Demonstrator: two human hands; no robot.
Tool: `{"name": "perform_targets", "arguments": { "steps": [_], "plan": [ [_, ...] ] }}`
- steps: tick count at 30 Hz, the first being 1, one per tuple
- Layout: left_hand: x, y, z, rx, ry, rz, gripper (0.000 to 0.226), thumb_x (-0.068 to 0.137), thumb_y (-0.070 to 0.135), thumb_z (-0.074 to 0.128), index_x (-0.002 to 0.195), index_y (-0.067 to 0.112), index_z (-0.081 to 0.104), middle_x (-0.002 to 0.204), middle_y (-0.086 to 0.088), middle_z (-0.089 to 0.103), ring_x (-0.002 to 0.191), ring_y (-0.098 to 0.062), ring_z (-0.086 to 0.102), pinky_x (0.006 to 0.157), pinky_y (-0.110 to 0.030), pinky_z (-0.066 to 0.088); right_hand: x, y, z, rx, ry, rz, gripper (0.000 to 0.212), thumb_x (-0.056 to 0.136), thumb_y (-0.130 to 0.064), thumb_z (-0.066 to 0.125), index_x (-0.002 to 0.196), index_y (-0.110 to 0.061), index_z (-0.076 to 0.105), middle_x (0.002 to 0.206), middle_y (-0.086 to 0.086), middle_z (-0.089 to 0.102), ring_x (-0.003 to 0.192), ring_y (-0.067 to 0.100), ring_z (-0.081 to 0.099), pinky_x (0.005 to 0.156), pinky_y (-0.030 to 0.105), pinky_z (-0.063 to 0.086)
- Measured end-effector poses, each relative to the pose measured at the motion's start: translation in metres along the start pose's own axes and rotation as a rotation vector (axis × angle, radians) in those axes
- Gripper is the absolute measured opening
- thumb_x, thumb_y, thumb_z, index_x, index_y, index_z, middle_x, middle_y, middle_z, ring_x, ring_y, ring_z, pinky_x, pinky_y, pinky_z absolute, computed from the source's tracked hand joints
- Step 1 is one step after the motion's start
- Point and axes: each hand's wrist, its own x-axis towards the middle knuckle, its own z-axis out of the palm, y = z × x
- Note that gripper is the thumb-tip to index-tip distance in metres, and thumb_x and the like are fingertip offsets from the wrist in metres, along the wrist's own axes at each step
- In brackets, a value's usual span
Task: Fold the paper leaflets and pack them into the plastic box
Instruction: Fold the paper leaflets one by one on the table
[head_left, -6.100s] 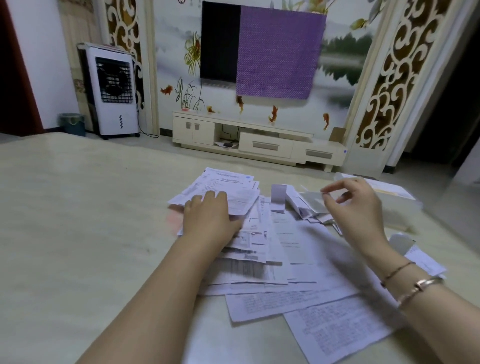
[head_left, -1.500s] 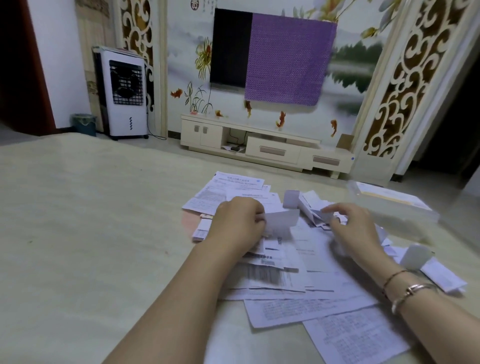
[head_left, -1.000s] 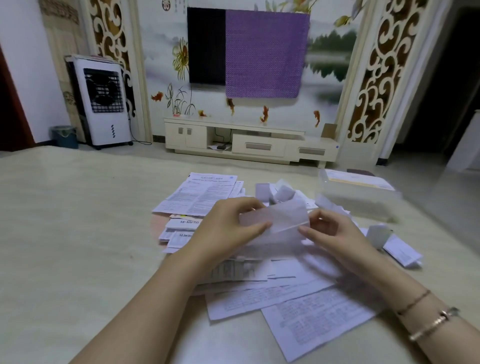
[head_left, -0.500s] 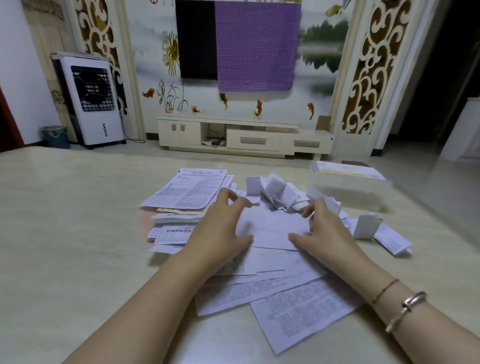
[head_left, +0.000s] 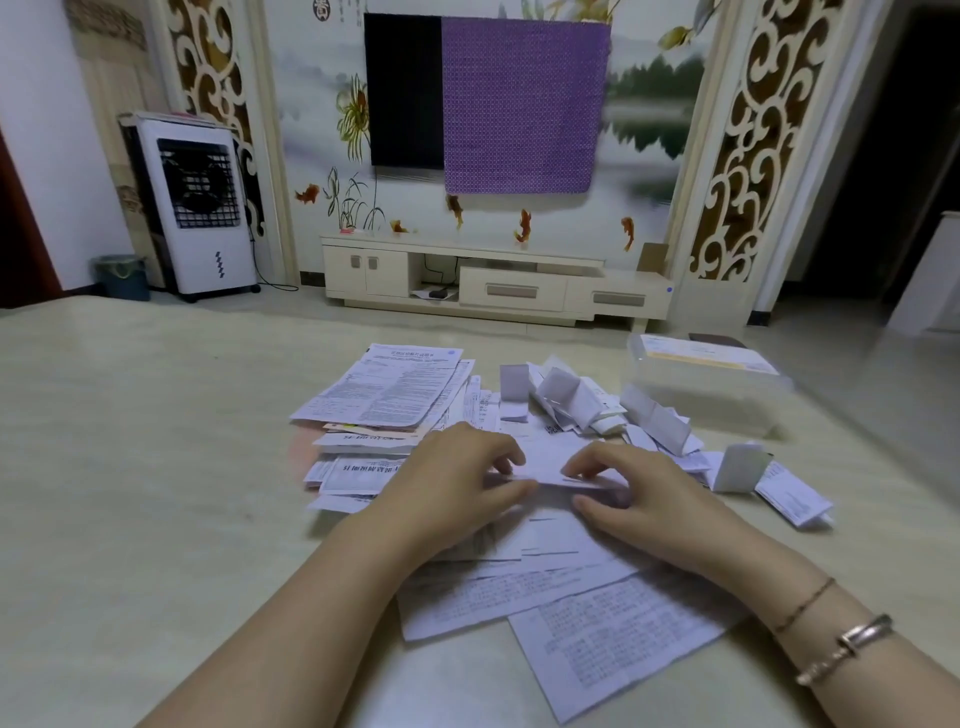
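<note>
2 hands pinch 1 folded leaflet (head_left: 545, 462) above the loose papers (head_left: 519, 582) on the tabletop (head_left: 130, 493), left hand (head_left: 457, 488) and right hand (head_left: 634, 493) at its ends, long axis left-right, plastic box (head_left: 706, 389) far right.

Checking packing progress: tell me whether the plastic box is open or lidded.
Lidded: a labelled lid covers the plastic box, standing apart from both hands.
</note>
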Motion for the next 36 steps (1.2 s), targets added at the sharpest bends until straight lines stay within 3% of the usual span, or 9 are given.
{"name": "perform_targets", "arguments": {
  "steps": [5,9,13,18,21,26,32,36],
  "plan": [
    [-0.001,0.004,-0.002,-0.104,0.12,-0.058,0.014,0.091,0.039,0.058,0.103,0.033,0.064,0.089,0.014,0.064,0.077,-0.006,0.051,0.072,-0.029,0.045,0.004,0.0,0.0,0.183,0.136,0.07,0.007,0.085,-0.023,0.062,0.085,-0.029,0.064,0.084,-0.012,0.067,0.081,0.003,0.06,0.077,0.028,0.048],
    [0.0,0.003,0.0,-0.124,0.149,-0.046,0.024,0.087,0.026,0.06,0.11,0.032,0.06,0.099,0.017,0.056,0.082,-0.004,0.047,0.077,-0.029,0.044,0.006,0.006,0.003,0.208,0.166,0.153,0.011,0.082,-0.024,0.066,0.087,-0.033,0.062,0.075,-0.006,0.061,0.066,0.007,0.052,0.065,0.023,0.042],
    [0.001,0.0,0.002,-0.058,0.088,-0.029,0.032,0.085,0.025,0.065,0.116,0.03,0.058,0.109,0.015,0.046,0.089,-0.009,0.049,0.079,-0.031,0.047,0.005,0.01,0.004,0.087,0.096,0.179,0.024,0.08,-0.03,0.068,0.099,-0.038,0.055,0.089,-0.012,0.058,0.076,0.004,0.054,0.07,0.018,0.042],
    [0.001,-0.002,0.002,0.031,0.045,-0.01,0.014,0.088,0.032,0.064,0.102,0.032,0.068,0.11,0.013,0.05,0.101,-0.013,0.045,0.089,-0.03,0.04,0.004,0.01,0.003,-0.026,0.088,0.046,0.026,0.083,-0.03,0.067,0.104,-0.039,0.054,0.109,-0.018,0.051,0.099,0.0,0.047,0.083,0.017,0.037],
    [0.001,-0.001,0.002,0.033,0.014,-0.014,0.012,0.087,0.039,0.064,0.096,0.033,0.071,0.106,0.012,0.052,0.102,-0.015,0.045,0.09,-0.031,0.039,0.001,0.004,-0.001,-0.019,0.015,-0.011,0.029,0.082,-0.042,0.068,0.108,-0.041,0.055,0.115,-0.024,0.051,0.11,-0.007,0.043,0.092,0.015,0.033],
    [-0.002,0.001,-0.004,-0.028,-0.024,-0.03,0.028,0.076,0.053,0.072,0.096,0.033,0.07,0.106,0.013,0.052,0.102,-0.012,0.046,0.088,-0.03,0.041,-0.003,-0.003,-0.004,-0.096,-0.071,-0.052,0.029,0.086,-0.046,0.062,0.113,-0.037,0.059,0.112,-0.024,0.058,0.107,-0.004,0.049,0.093,0.023,0.042],
    [0.002,0.0,-0.006,-0.067,0.264,-0.054,0.026,0.083,0.025,0.069,0.107,0.027,0.06,0.104,0.01,0.042,0.097,-0.013,0.046,0.08,-0.033,0.046,-0.002,-0.003,-0.004,-0.073,0.072,-0.035,0.014,0.089,-0.025,0.053,0.095,-0.032,0.063,0.088,-0.022,0.065,0.087,0.002,0.057,0.078,0.033,0.05],
    [0.003,0.007,-0.009,-0.251,0.383,-0.089,0.022,0.082,0.018,0.071,0.096,0.022,0.054,0.086,0.009,0.052,0.075,-0.008,0.056,0.072,-0.036,0.051,-0.001,-0.005,-0.003,0.094,0.182,0.003,0.015,0.09,-0.02,0.055,0.086,-0.032,0.064,0.084,-0.024,0.064,0.083,0.001,0.058,0.071,0.023,0.046]
  ]
}}
